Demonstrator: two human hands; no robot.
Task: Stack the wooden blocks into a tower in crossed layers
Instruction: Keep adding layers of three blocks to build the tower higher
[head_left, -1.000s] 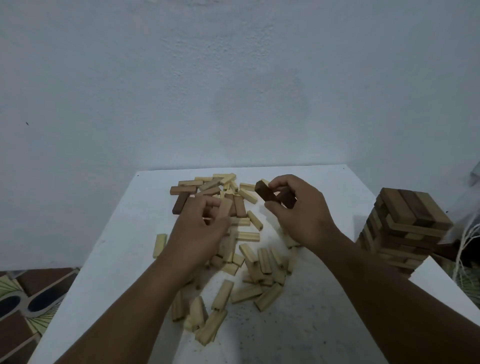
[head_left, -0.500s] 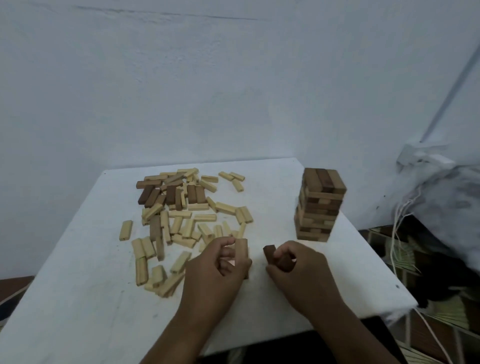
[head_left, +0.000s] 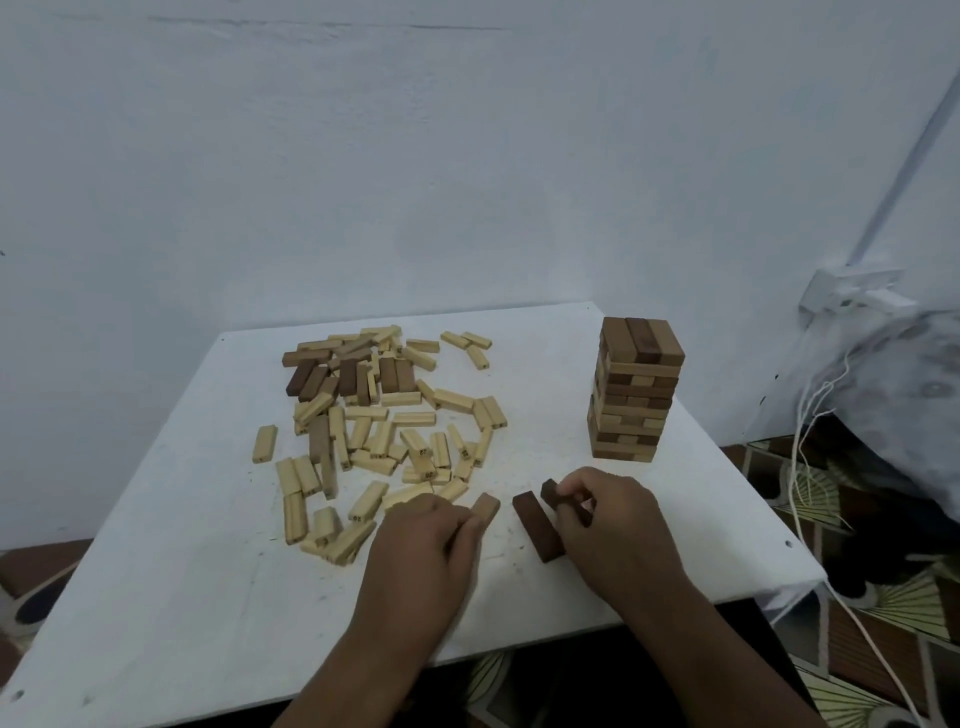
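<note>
Both hands are working low at the near edge of the table (head_left: 156, 597); the left hand (head_left: 421, 551) is curling its fingers around a light brown block (head_left: 485, 508), the block's end poking out past the knuckles toward the far edge; the right hand (head_left: 613, 525) is pinching a dark block (head_left: 551, 493) between thumb and fingertips, tilted up off the surface; and just between the two hands a second dark block (head_left: 537, 526) is lying flat, touching the right hand's fingers. My read is that three blocks are being gathered side by side here, on bare surface, so they can be squared up as one layer before going anywhere.

The tower (head_left: 636, 389) is standing upright toward the far right corner, well apart from the hands, its top layer of three blocks running front to back; so the next layer, I judge, is wanting to lie across them. The loose pile (head_left: 384, 415) is sprawling over the middle and far left of the table, mostly pale blocks with a dark cluster at the far side; plenty left to stack, so the job is looking less than half done.
</note>
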